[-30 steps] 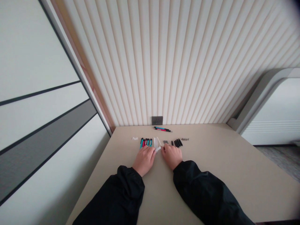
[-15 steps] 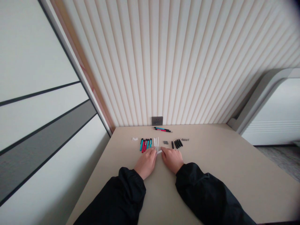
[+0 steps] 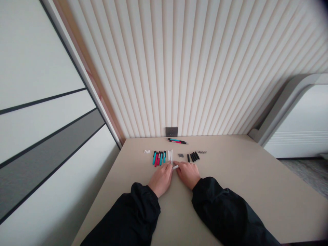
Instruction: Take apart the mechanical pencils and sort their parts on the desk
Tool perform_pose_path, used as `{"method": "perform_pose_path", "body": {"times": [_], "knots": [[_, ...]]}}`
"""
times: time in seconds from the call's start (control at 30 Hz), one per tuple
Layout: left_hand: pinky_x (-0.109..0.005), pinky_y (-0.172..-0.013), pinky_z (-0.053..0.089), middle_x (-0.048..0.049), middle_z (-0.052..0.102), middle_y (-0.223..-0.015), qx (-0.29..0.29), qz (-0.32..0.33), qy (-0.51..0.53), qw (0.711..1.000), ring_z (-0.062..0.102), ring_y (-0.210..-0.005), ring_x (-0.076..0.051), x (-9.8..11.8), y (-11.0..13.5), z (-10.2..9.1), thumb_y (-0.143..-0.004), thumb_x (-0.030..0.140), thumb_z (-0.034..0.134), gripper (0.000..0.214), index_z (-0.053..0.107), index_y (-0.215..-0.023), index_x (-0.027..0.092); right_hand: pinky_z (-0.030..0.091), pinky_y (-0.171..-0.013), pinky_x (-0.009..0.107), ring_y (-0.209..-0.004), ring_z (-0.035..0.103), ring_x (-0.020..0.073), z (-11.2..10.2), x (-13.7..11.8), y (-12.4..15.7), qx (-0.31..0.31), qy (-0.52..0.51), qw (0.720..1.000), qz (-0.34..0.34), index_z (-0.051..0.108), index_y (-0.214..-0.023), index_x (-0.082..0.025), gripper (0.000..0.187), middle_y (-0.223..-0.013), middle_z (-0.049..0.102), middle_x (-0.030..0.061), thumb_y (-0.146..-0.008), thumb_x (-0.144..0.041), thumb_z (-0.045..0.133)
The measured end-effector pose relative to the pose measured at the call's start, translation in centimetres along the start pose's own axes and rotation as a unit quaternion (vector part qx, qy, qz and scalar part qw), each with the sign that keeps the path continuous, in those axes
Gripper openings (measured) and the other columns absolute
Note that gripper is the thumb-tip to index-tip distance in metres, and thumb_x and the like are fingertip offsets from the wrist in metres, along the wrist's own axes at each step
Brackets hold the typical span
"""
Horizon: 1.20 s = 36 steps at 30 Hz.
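Observation:
My left hand [image 3: 162,178] is closed, its fingertips pressed together at the lower ends of several thin white pen refills [image 3: 170,154]; what it pinches, if anything, is too small to make out. Facing it, my right hand [image 3: 189,173] grips a short white tube [image 3: 175,167] between thumb and fingers, low over the table. The fingertips of both hands nearly meet. Left of the refills lie several blue and red pen barrels [image 3: 158,158] with black tops. Small grey parts [image 3: 181,155] and several black grips [image 3: 193,157] lie beyond my right hand.
Two pens [image 3: 177,140], one blue and one red, lie at the back of the table [image 3: 220,205] below a wall socket [image 3: 171,131]. Tiny white parts [image 3: 147,151] are at the left, small metal springs or tips [image 3: 202,152] at the right. A ribbed wall closes the far side.
My hands have drawn slightly closer together, the right fingertips shifting left. The white tube has tilted a little and shows more clearly. The other parts lie as before.

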<state>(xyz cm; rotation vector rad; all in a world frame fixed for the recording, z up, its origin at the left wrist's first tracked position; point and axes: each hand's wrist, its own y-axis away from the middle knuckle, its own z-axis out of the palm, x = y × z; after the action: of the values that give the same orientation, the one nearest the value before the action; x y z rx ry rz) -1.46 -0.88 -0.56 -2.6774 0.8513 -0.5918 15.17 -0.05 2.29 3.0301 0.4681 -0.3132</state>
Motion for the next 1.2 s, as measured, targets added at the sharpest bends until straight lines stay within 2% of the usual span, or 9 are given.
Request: {"method": "perform_pose_path", "body": {"times": [0.2, 0.57, 1.2], "knots": [[-0.041, -0.098, 0.048, -0.0128, 0.057, -0.121, 0.003, 0.002, 0.003, 1.0, 0.054, -0.119, -0.022, -0.1, -0.03, 0.1, -0.095, 0.014, 0.037, 0.017, 0.051, -0.103, 0.018, 0.041, -0.07, 0.027, -0.091, 0.066, 0.0187, 0.22, 0.22, -0.04, 0.013, -0.001, 1.0, -0.015, 0.052, -0.126, -0.036, 0.037, -0.104, 0.07, 0.0014, -0.093, -0.025, 0.04], [-0.041, -0.098, 0.048, -0.0129, 0.059, -0.12, -0.001, 0.009, 0.015, 1.0, 0.055, -0.118, -0.022, -0.08, -0.15, -0.07, -0.093, 0.011, 0.037, 0.02, 0.05, -0.108, 0.017, 0.041, -0.074, 0.027, -0.095, 0.064, 0.0177, -0.74, -0.01, 0.13, -0.032, 0.009, 0.999, -0.007, 0.051, -0.128, -0.037, 0.036, -0.106, 0.068, 0.0035, -0.096, -0.028, 0.039], [-0.041, -0.099, 0.047, -0.0117, 0.058, -0.124, -0.023, 0.006, 0.023, 0.999, 0.054, -0.119, -0.02, -0.12, -0.2, -0.06, -0.094, 0.012, 0.035, 0.023, 0.048, -0.113, 0.018, 0.042, -0.073, 0.026, -0.091, 0.066, 0.0178, -0.16, 0.2, 0.38, -0.016, 0.003, 1.0, -0.011, 0.054, -0.126, -0.037, 0.036, -0.103, 0.069, 0.002, -0.094, -0.026, 0.041]]}}
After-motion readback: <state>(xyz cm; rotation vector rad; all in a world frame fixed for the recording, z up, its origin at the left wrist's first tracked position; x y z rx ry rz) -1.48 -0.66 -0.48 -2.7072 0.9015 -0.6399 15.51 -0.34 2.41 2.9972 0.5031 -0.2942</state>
